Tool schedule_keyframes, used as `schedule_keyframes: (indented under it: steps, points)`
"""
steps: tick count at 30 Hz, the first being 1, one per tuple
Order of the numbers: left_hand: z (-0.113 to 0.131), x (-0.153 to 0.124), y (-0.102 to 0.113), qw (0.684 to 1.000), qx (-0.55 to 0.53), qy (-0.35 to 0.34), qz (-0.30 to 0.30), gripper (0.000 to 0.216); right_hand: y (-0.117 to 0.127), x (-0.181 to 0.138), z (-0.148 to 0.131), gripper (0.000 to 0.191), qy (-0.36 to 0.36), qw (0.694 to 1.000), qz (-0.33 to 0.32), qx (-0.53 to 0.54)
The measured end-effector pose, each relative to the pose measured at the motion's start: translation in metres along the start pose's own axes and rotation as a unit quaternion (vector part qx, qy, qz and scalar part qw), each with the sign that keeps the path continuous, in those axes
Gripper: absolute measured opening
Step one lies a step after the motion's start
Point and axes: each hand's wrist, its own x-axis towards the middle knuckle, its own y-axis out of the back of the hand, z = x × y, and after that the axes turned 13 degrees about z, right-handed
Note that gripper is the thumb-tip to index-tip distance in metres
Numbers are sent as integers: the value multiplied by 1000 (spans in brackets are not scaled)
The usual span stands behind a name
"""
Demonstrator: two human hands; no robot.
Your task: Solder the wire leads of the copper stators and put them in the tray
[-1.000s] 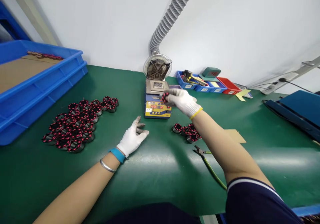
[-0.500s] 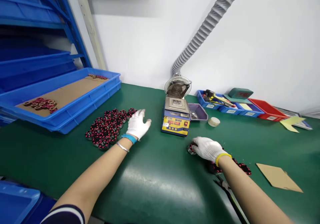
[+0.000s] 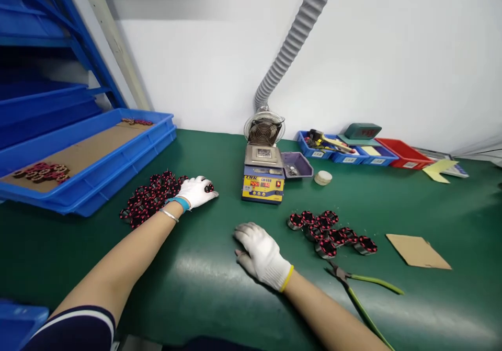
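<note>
My left hand point(image 3: 196, 190), in a white glove, lies on the right end of a big pile of black-and-red wound coils point(image 3: 147, 199), its fingers curled over one coil at the pile's edge. My right hand point(image 3: 261, 254), also gloved, rests flat on the green mat with fingers spread and nothing in it. To the right of it lies a smaller group of the same coils point(image 3: 329, 233). A blue and yellow solder pot point(image 3: 263, 176) with a red readout stands behind, between both hands.
Green-handled cutters point(image 3: 361, 283) lie by my right forearm. A cardboard piece point(image 3: 418, 250) is at the right. Blue trays point(image 3: 90, 155) with cardboard and coils stand left. A fume fan point(image 3: 263, 127) with hose, small blue and red bins point(image 3: 353, 149), a purple dish point(image 3: 297, 163).
My right hand left the coil with the small group and drew back left onto the bare mat. My left hand came down onto the end of the big pile.
</note>
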Motion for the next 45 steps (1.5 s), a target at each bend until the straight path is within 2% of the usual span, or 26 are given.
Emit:
schedule_keyframes:
  steps: [3, 7, 15, 18, 20, 22, 23, 25, 27, 30, 33, 35, 37, 39, 41, 45]
  points:
    - [7, -32, 1, 999, -10, -25, -20, 63, 3, 3, 3, 39, -14, 999, -24, 19]
    - [12, -66, 10, 994, -22, -100, -34, 71, 9, 2, 9, 39, -3, 999, -38, 30]
    - [17, -96, 23, 989, -22, -126, -75, 61, 11, -4, 9, 39, -5, 999, -36, 19]
    - [23, -103, 27, 990, -8, -127, -53, 57, 12, -6, 9, 38, -33, 999, -29, 28]
    - [34, -108, 32, 992, -3, -125, -14, 55, 11, -8, 10, 37, -97, 993, 4, 60]
    - [52, -113, 34, 990, -28, -135, 8, 54, 8, -11, 11, 38, -197, 969, 67, 130]
    - [62, -116, 35, 988, -50, -147, 3, 54, 7, -12, 12, 40, -249, 947, 101, 176]
    - [81, -124, 31, 978, -92, -183, -34, 52, 9, -17, 15, 41, -329, 894, 150, 264]
    - [93, -131, 24, 968, -124, -208, -71, 52, 13, -23, 18, 41, -366, 862, 164, 311]
    - [99, -145, 10, 962, -212, -161, -62, 75, 22, -31, 19, 39, -381, 858, 159, 306]
    - [100, -159, 0, 952, -305, -35, -4, 104, 26, -33, 20, 35, -393, 861, 150, 285]
    - [106, -166, -1, 953, -299, 42, 31, 103, 27, -31, 20, 32, -397, 865, 138, 274]
    - [115, -167, 0, 964, -247, 87, 41, 84, 28, -31, 19, 30, -391, 873, 124, 265]
    - [124, -165, 3, 975, -198, 98, 27, 64, 29, -32, 18, 30, -379, 882, 111, 259]
    - [126, -160, 4, 979, -186, 80, 11, 55, 31, -35, 17, 30, -372, 889, 101, 248]
    - [114, -155, -1, 969, -249, -1, 7, 48, 37, -41, 14, 31, -377, 894, 79, 229]
